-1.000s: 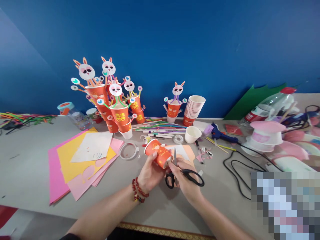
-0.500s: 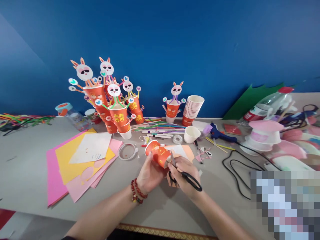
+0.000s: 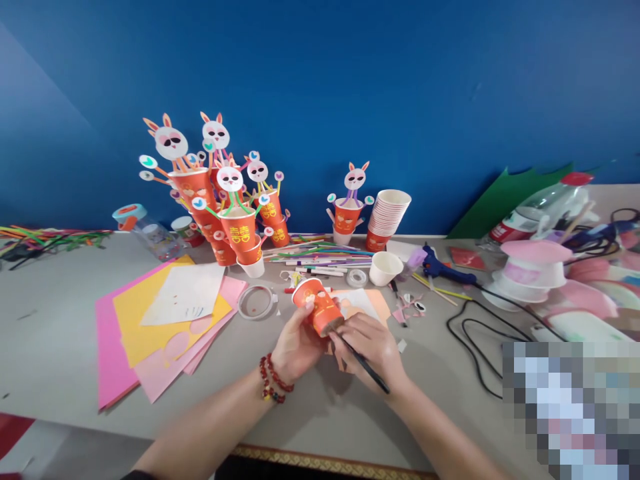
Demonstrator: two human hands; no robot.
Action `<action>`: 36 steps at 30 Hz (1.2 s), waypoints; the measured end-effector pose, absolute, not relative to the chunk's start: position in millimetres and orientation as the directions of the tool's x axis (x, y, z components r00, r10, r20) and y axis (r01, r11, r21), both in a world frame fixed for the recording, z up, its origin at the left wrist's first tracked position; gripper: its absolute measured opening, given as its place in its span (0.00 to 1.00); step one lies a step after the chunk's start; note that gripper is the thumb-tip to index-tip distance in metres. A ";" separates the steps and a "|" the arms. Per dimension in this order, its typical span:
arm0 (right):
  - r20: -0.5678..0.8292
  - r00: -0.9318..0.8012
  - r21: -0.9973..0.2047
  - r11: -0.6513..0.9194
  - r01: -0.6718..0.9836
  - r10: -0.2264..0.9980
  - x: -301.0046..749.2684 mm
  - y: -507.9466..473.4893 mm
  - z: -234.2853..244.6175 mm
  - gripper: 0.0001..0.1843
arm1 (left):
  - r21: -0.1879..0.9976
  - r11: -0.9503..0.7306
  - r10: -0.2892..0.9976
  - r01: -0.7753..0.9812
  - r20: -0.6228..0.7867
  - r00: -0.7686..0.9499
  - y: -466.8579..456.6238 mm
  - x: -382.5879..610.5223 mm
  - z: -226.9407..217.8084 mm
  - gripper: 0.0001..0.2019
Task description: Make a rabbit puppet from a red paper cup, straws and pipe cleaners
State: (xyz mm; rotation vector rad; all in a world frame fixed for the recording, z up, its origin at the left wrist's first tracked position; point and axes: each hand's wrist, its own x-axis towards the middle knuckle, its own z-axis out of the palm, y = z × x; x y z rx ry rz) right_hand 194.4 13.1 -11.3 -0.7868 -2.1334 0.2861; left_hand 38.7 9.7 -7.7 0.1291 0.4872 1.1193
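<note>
A red paper cup (image 3: 319,308) with gold print lies tilted in my left hand (image 3: 297,340), its base turned toward me and its rim pointing away. My fingers wrap round its side. Black-handled scissors (image 3: 369,371) are gripped in my right hand (image 3: 373,347), their handles pointing down to the right. Their blade end meets the cup's base, though the tips are hidden there. Beneath the hands and cup lies orange paper (image 3: 381,307) with a white sheet on it. Near the cup sit a roll of tape (image 3: 240,303) and a white cup (image 3: 385,268).
Rabbit figures made of red cups (image 3: 237,230) stand at back left. A stack of cups (image 3: 387,220) stands by the wall. Coloured paper sheets (image 3: 113,347) lie left. A blue glue gun (image 3: 447,270) and its black cord (image 3: 453,327) lie right. Pens and sticks (image 3: 325,255) spread behind.
The scissors have turned edge-on, so their handle loops no longer show open. The cup has tipped with its base lower and closer to me. The view has shifted slightly.
</note>
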 end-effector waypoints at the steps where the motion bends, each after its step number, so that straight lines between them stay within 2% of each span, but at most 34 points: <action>1: 0.632 -0.467 -0.437 0.782 0.445 0.619 193.9 13.6 -10.9 0.13 | 0.347 0.434 0.888 -0.831 -0.320 0.330 9.9 38.1 -7.1 0.17; 5: 0.635 -0.485 -0.419 0.796 0.438 0.601 192.4 13.6 -10.2 0.13 | 0.387 0.429 0.884 -0.816 -0.367 0.290 10.5 36.8 -7.9 0.16; 8: 0.617 -0.488 -0.458 0.786 0.415 0.617 193.3 12.2 -12.0 0.13 | 0.407 0.416 0.890 -0.813 -0.367 0.271 10.7 37.7 -10.6 0.13; 15: 0.598 -0.440 -0.553 0.742 0.379 0.670 191.2 8.2 -14.8 0.20 | 0.340 0.424 0.900 -0.839 -0.267 0.346 11.1 39.1 -13.6 0.12; 24: 0.577 -0.302 -0.711 0.648 0.271 0.759 184.0 -2.3 -11.3 0.19 | 0.306 0.397 0.913 -0.866 -0.230 0.338 4.9 45.9 -6.5 0.15; 28: 0.481 -0.214 -0.789 0.526 0.316 0.850 180.8 -7.7 -14.6 0.21 | 0.250 0.382 0.918 -0.890 -0.218 0.332 4.0 47.0 -9.3 0.16; 31: 0.339 -0.149 -0.861 0.371 0.348 0.929 178.8 -11.5 -15.2 0.20 | 0.254 0.383 0.919 -0.888 -0.200 0.339 4.6 46.5 -14.4 0.16; 34: 0.201 -0.134 -0.922 0.234 0.308 0.970 177.2 -13.0 -13.1 0.20 | 0.269 0.381 0.923 -0.885 -0.164 0.347 5.6 45.9 -17.3 0.14; 36: 0.182 -0.139 -0.937 0.215 0.277 0.973 177.5 -11.5 -12.0 0.20 | 0.270 0.372 0.927 -0.888 -0.150 0.343 6.1 45.3 -17.6 0.15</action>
